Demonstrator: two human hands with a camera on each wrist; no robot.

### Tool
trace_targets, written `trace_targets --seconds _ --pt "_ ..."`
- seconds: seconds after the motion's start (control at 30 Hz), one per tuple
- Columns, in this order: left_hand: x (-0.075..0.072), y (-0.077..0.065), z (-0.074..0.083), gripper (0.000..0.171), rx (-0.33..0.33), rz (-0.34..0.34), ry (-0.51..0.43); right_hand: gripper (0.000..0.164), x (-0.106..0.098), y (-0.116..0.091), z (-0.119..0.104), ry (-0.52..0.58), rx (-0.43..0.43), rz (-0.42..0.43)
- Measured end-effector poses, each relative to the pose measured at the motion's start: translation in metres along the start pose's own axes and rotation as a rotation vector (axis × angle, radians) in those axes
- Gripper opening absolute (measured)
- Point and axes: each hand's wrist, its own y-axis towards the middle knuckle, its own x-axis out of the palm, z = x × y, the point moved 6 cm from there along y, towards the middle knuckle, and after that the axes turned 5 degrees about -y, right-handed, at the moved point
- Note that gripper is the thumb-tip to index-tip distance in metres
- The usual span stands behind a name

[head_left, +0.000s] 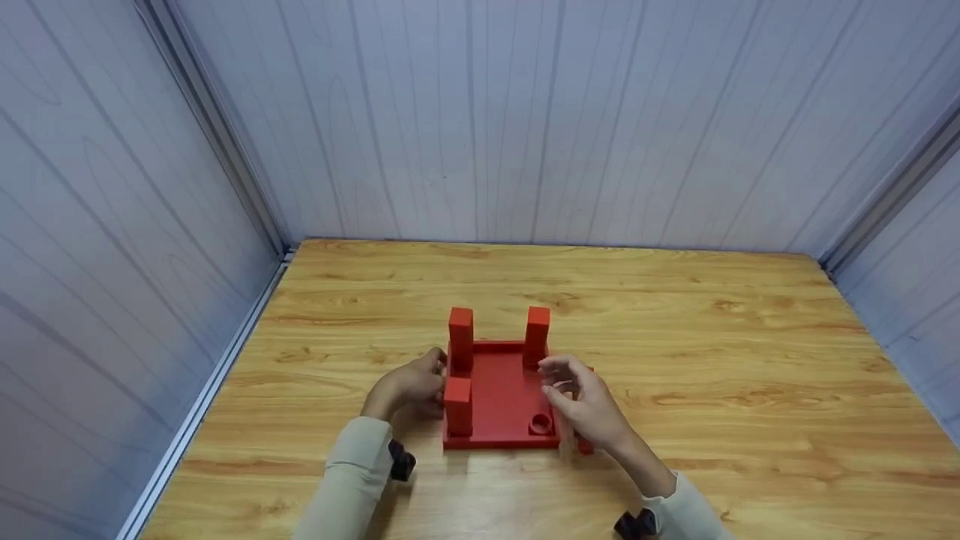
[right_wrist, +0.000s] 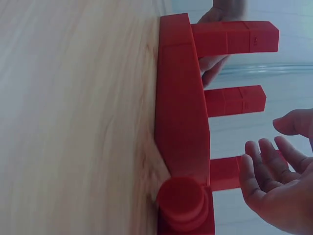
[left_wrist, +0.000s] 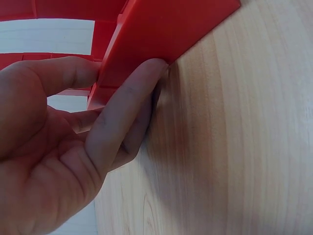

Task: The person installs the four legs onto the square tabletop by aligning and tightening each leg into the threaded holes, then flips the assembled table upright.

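Observation:
A red square tray (head_left: pixel 506 390) stands on the table with three upright red posts at its corners; one is the front-left post (head_left: pixel 458 409). At the front-right corner a round red socket (head_left: pixel 540 424) shows. My left hand (head_left: pixel 412 384) holds the tray's left side, its thumb at the rim and its fingers (left_wrist: pixel 129 107) against the outer wall. My right hand (head_left: pixel 589 401) hovers over the tray's right edge, fingers loosely curved and holding nothing. Below it, beside the tray, lies a mostly hidden red piece (head_left: pixel 585 447). A round red peg (right_wrist: pixel 182 199) shows in the right wrist view.
The wood-grain table (head_left: pixel 712 337) extends around the tray. White panels (head_left: pixel 487 120) enclose it at the back and sides, with a metal strip (head_left: pixel 217 375) along the left edge. Each wrist carries a small black device (head_left: pixel 402 460).

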Motion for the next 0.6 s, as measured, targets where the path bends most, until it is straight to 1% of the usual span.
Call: trace_targets --seconds 0.2,0.23,0.37,0.6 --pt "0.000 0.000 0.000 0.027 0.004 0.004 0.001 0.033 -0.004 0.004 0.034 -0.023 0.010 0.024" --pt "0.000 0.000 0.000 0.027 0.003 0.005 0.001 0.033 -0.005 0.004 0.036 -0.024 0.007 0.026" --pt "0.000 0.002 -0.001 0.027 0.000 -0.002 -0.003 0.033 -0.010 0.004 0.038 -0.047 -0.002 0.047" --pt "0.001 0.002 -0.002 0.027 0.006 -0.013 0.003 0.035 -0.020 0.004 0.044 -0.113 0.022 0.093"
